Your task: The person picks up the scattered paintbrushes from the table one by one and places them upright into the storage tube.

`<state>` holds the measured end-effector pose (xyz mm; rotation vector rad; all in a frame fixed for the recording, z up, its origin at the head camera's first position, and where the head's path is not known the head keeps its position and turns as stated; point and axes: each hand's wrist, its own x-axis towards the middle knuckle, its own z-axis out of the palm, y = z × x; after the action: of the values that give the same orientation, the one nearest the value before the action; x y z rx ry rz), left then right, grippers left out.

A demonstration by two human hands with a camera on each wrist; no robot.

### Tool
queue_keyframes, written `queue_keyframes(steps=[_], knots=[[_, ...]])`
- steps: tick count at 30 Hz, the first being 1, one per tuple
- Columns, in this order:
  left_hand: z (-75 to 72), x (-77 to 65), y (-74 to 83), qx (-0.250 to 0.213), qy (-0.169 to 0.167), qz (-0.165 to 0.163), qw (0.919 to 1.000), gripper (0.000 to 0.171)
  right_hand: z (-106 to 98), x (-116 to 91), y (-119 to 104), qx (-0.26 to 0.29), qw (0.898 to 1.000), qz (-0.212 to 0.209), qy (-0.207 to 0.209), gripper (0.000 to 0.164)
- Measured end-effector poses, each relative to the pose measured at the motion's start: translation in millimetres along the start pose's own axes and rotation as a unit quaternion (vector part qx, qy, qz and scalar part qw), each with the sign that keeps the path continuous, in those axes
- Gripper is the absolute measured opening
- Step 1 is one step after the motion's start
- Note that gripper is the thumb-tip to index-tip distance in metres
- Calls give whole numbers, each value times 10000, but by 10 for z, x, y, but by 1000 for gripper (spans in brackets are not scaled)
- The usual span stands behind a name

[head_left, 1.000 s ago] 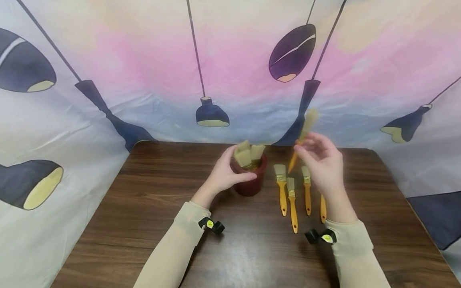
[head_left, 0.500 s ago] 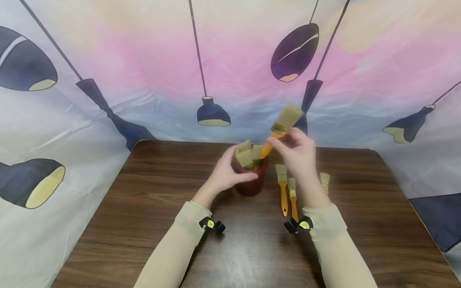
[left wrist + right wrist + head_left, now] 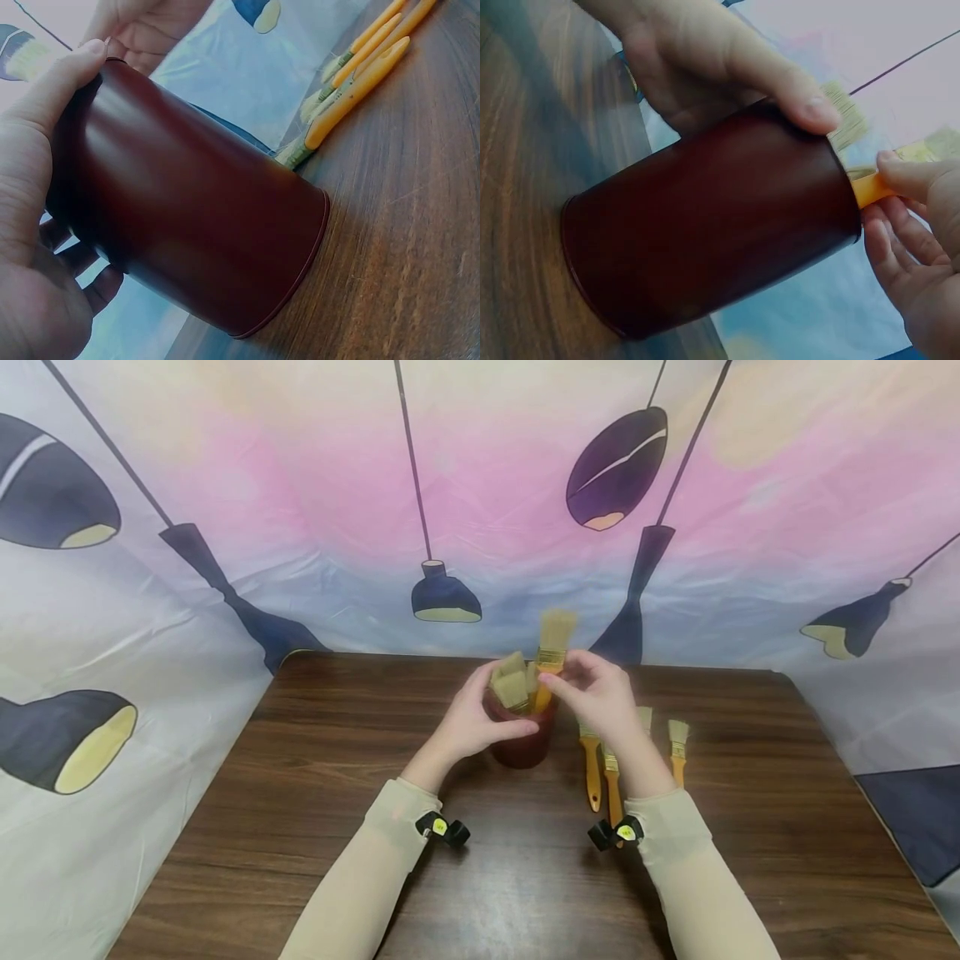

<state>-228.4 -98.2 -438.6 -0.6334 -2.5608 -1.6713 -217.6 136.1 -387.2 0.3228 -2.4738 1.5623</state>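
Observation:
A dark red cylindrical cup (image 3: 522,750) stands on the table, also large in the left wrist view as a smooth cup (image 3: 191,199). My left hand (image 3: 472,718) grips it round the side, thumb near the rim. Several paintbrushes (image 3: 512,687) stand in it with their bristles up. My right hand (image 3: 602,697) pinches another paintbrush (image 3: 552,657), bristles up, by its orange handle. In the right wrist view that handle (image 3: 868,189) dips past the cup's rim, its lower end hidden inside.
Several orange-handled paintbrushes (image 3: 592,772) lie on the brown wooden table (image 3: 337,760) right of the cup, partly hidden by the right forearm. A cloth backdrop (image 3: 315,510) printed with lamps hangs behind the table.
My right hand has moved left with the paintbrush, from above the loose brushes to the cup, then lowered the handle into it. My left hand has stayed on the cup.

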Motion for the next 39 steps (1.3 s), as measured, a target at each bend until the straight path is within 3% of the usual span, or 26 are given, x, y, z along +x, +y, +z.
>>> queue_keyframes(steps=[8, 22, 27, 33, 39], knots=[[2, 8, 7, -7, -13, 48, 10000, 105, -13, -30, 121, 121, 9997, -182, 65, 33], [4, 16, -7, -123, -46, 51, 9999, 103, -20, -77, 144, 578, 9954, -761, -4, 34], [8, 14, -25, -133, -48, 54, 9999, 104, 1, -69, 132, 406, 9945, -968, -22, 36], [15, 22, -39, -113, -26, 145, 9998, 106, 6, -40, 109, 161, 9958, -892, 82, 23], [16, 21, -35, -86, -30, 190, 9998, 106, 6, -23, 101, -340, 9926, -1159, 130, 14]])
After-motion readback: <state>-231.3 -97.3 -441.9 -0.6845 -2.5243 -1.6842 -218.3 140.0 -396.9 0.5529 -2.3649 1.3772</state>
